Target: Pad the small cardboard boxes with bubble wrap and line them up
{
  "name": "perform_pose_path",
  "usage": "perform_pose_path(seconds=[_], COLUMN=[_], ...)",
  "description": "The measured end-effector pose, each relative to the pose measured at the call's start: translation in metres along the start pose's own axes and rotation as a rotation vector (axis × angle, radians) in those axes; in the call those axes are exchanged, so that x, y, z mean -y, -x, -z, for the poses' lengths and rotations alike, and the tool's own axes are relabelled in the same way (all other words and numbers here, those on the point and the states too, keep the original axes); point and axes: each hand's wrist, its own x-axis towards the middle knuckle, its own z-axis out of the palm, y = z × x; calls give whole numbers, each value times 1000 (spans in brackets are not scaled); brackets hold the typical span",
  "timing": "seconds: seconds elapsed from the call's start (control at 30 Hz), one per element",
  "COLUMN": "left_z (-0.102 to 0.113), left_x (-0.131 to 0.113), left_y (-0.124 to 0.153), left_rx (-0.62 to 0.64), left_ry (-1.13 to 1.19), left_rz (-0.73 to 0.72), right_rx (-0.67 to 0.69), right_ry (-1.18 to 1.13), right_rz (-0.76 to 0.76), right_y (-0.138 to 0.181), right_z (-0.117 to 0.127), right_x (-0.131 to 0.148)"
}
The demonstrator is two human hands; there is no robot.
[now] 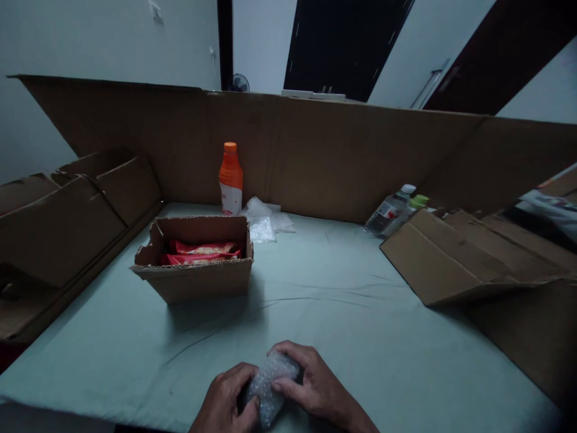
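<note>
Hands [228,397] [318,385] grip bubble wrap [264,383] (pt. hidden).

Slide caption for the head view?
Left hand and right hand hold bubble wrap near an open box of red packets.

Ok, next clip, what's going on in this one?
A person's left hand and right hand hold a bubble-wrap bundle near the close edge of a cloth-covered table; its contents can't be made out. Farther back, an open cardboard box holds red packets, with bubble-wrap sheets and an orange bottle behind it.
</note>
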Motion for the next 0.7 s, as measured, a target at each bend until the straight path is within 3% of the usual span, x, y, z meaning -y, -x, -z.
perform_pose_path(seconds=[0.07, 0.17, 0.33, 0.43, 0.5, 0.57, 0.7], left_z=[10, 40, 110, 142, 156, 164, 166], left_x=[0, -4, -30, -41, -40, -33, -18], left_y=[-3, -8, -21, -32, -41, -48, -53], left_rx=[-62, -336, -789, -962, -969, -891, -804], left_ry=[-72, -266, -570, -691, -754, -836, -968], left_rz=[-116, -285, -307, -324, -351, -376, -383], right_rx=[-12, -66, -141, -164, -191, -239, -366], right_ry=[-1, -15, -24, -20, -20, -22, -45], right_rz=[-8, -28, -59, -67, -71, -78, -68], right_y=[-3, -7, -11, -13, -15, -17, -22], right_z=[0, 0, 5, 10, 14, 19, 33], right_x=[-1, -5, -11, -13, -12, -11, -7])
